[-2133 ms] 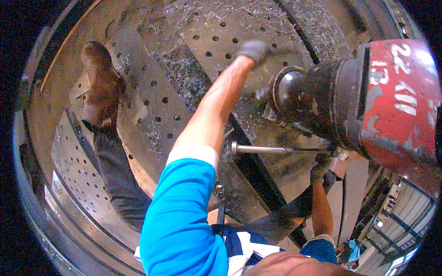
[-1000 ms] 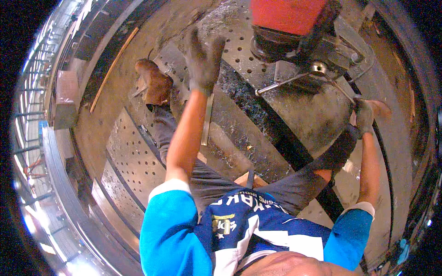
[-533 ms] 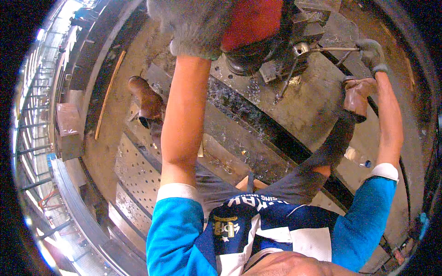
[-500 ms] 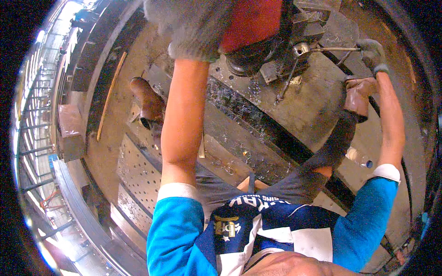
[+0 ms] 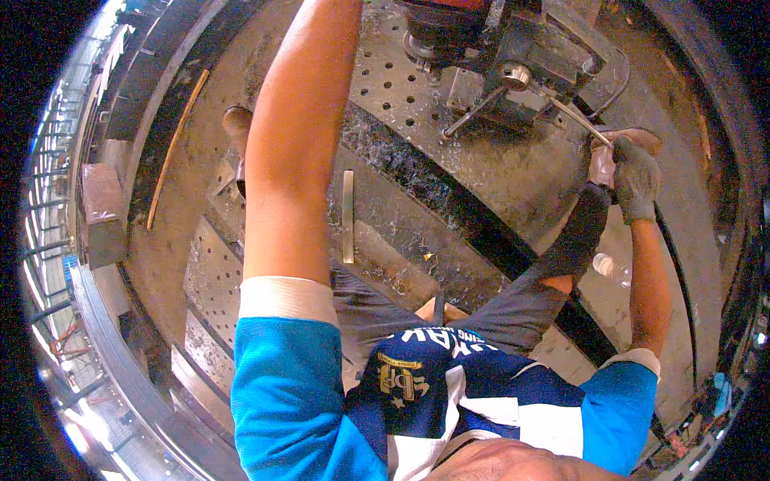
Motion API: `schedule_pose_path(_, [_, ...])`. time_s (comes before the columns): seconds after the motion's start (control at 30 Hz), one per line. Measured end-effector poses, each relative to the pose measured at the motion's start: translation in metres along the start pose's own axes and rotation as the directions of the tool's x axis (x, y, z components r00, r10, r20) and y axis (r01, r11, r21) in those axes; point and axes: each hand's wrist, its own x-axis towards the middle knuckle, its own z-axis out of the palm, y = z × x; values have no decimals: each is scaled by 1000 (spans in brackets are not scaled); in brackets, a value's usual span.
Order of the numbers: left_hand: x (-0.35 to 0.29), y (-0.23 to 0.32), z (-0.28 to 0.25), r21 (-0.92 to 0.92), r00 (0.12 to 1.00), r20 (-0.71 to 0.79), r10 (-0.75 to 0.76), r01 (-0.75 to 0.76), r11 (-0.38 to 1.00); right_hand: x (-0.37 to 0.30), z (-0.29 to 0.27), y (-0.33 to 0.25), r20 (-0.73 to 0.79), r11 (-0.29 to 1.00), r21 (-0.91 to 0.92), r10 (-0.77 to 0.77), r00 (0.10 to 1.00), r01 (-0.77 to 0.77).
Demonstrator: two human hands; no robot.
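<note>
A drill press (image 5: 449, 40) with a black lower body stands at the top of the view, and only a sliver of its red housing shows. From its round metal hub (image 5: 514, 76) stick out thin feed-handle spokes. My right hand (image 5: 636, 178), in a grey glove, is closed around the end of the long feed handle (image 5: 573, 116), above my right boot (image 5: 603, 164). My left forearm (image 5: 293, 152) stretches up past the drill's left side. The left hand itself lies beyond the top edge.
Perforated steel plate (image 5: 387, 84) lies under the drill, with metal shavings (image 5: 401, 160) along a dark gap. A flat metal strip (image 5: 348, 216) rests between my legs. A clear plastic bottle (image 5: 612, 269) lies near my right forearm, beside a black cable (image 5: 680, 289). A long rod (image 5: 178, 148) lies at left.
My right hand has pulled the feed handle down toward me, and the spokes have turned. The left hand has gone out of the top of the view, and the drill appears higher.
</note>
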Motion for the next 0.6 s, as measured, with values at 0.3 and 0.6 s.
schedule_pose_path(0.3, [-20, 24, 1, -33, 997, -27, -69, 68, 997, 45, 16, 54, -15, 992, -95, -89, 996, 88])
schedule_pose_path(0.6, [-16, 20, -1, 84, 991, -36, -128, 130, 988, 43, -19, -10, 189, 969, -124, 234, 954, -213])
